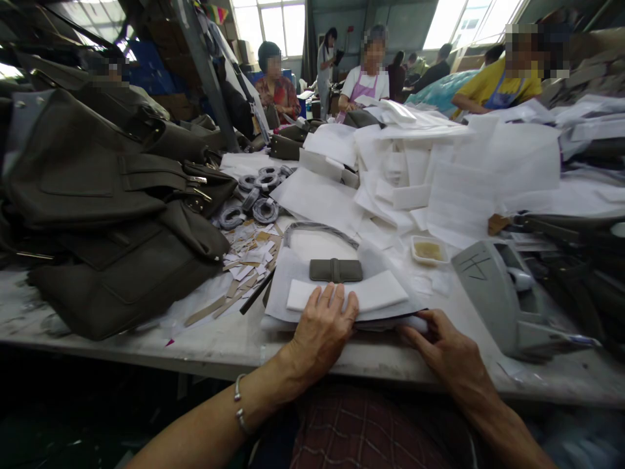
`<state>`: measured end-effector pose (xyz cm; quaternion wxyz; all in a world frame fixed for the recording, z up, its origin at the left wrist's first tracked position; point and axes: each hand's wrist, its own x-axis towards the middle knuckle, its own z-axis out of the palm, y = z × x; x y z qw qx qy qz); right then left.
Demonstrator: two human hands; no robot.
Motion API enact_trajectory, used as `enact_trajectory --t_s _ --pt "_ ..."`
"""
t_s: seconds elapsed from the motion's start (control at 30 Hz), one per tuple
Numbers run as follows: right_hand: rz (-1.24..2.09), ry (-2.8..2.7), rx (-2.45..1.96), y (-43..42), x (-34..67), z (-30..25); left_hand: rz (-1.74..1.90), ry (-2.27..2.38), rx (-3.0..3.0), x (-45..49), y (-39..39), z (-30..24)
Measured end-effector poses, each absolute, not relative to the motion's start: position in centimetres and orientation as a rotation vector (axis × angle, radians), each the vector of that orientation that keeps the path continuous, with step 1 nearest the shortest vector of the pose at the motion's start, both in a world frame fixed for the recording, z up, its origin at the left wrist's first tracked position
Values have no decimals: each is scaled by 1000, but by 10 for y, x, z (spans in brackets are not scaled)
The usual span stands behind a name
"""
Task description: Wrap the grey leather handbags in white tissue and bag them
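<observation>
A flat bag wrapped in white tissue paper lies at the near table edge, with its grey handle arching behind it. A grey-green leather tab and a folded white foam strip rest on top. My left hand presses flat on the paper and the foam strip, fingers spread. My right hand grips the wrapped bag's near right edge, fingers curled under the paper.
Dark olive handbags are piled at the left. Tape rolls and paper scraps lie behind. White sheets cover the middle. A small tray and a grey tape dispenser sit right. Several people work at the far end.
</observation>
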<state>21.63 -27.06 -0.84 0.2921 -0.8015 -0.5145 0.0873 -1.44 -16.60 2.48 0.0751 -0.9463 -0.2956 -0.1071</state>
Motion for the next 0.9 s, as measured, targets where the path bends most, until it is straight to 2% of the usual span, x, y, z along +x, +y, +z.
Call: enact_trajectory --t_s 0.1,0.23,0.4,0.57,0.7,0.9 --pt "128 -1488 -2174 -265 219 -13 -364 -863 -2785 -13 -164 17" --pt "-181 -1681 -2243 -264 222 -9 -437 -781 -2723 -13 -162 6" --pt "-565 -1836 -1849 -265 214 26 -473 -761 -2711 -16 -163 5" --pt "-425 -2336 -1402 -234 206 34 -492 -778 -2692 -17 -165 2" --pt "-321 -2354 -1314 -212 218 9 -439 -785 -2659 -15 -164 4" --pt "-419 -2304 -1237 -210 222 -7 -228 -648 -2500 -2 -174 13"
